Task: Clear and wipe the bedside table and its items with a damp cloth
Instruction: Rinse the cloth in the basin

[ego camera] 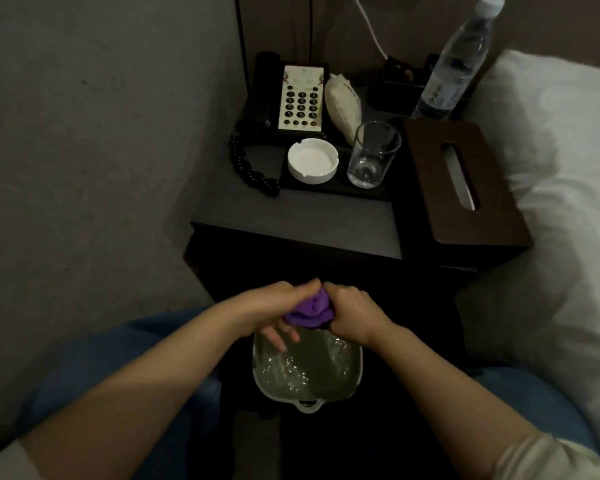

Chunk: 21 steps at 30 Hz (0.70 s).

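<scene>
**Drips and a tipped basin are the hazards**

The purple cloth (310,308) is gripped between both hands (352,315), bunched above the water basin (355,372). If insufficiently wrung, water could be carried onto the bench (291,213) and telephone (300,97).

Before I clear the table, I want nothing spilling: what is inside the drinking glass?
The drinking glass looks empty, its clear base showing the dark tray beneath. In this dim light, a thin film of water cannot be ruled out.

The tabletop (291,216) has a bare front strip. Behind it, a phone (291,95), ashtray (312,161), glass (373,154), tissue box (465,181) and bottle (454,64) crowd the back.
</scene>
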Tool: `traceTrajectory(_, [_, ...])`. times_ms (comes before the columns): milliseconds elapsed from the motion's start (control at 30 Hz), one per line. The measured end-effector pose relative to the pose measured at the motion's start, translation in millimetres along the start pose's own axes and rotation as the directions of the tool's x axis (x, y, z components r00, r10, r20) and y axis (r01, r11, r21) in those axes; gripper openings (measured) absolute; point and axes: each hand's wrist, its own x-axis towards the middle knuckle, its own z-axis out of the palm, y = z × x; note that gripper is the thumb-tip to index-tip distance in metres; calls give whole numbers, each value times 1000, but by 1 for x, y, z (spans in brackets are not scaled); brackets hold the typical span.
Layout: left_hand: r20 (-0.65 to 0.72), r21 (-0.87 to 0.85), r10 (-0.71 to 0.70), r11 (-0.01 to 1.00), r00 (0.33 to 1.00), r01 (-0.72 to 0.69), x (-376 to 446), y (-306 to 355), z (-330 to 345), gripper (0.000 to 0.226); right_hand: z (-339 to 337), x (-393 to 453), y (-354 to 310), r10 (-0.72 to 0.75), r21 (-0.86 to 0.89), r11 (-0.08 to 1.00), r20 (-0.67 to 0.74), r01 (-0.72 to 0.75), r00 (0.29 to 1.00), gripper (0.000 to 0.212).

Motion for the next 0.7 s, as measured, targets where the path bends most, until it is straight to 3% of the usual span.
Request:
traceTrajectory(67, [27, -287, -90, 953, 996, 94, -4, 5, -8, 62, -8, -4, -7, -2, 94, 995, -120, 14, 993, 20])
traceTrajectory(133, [83, -463, -120, 874, 989, 145, -7, 3, -12, 63, -17, -7, -15, -14, 199, 977, -267, 70, 963, 14])
traceTrajectory(200, [278, -542, -84, 808, 957, 229, -10, 2, -11, 71, -25, -11, -19, -76, 196, 968, -367, 157, 927, 16])
traceTrajectory(267, [440, -540, 6, 801, 898, 259, -12, 1, -10, 74, -29, -15, -22, -173, 91, 971, -374, 221, 911, 19])
traceTrajectory(367, [491, -498, 93, 846, 866, 192, -17, 3, -9, 49, -30, -17, -19, -338, -190, 938, -311, 290, 888, 24])
traceTrajectory(433, [437, -389, 94, 916, 895, 94, -16, 1, -5, 27, -29, -16, -17, -441, -355, 870, -253, 341, 861, 27])
traceTrajectory(500, [326, -168, 59, 986, 943, -3, -12, -5, 4, 6, -26, -15, -18, -479, -445, 820, -190, 360, 857, 23])
traceTrajectory(567, [184, 55, 29, 998, 982, -40, -5, -12, 13, 12, -18, -14, -20, -437, -483, 809, -114, 334, 892, 22])
traceTrajectory(633, [92, 269, 122, 953, 988, -142, 2, -14, 19, 8, -10, -14, -23, -316, -488, 835, -45, 255, 948, 25])
traceTrajectory(700, [48, 527, 279, 809, 959, -262, 8, -15, 21, 16, -4, -14, -22, -198, -479, 862, -16, 166, 980, 23])
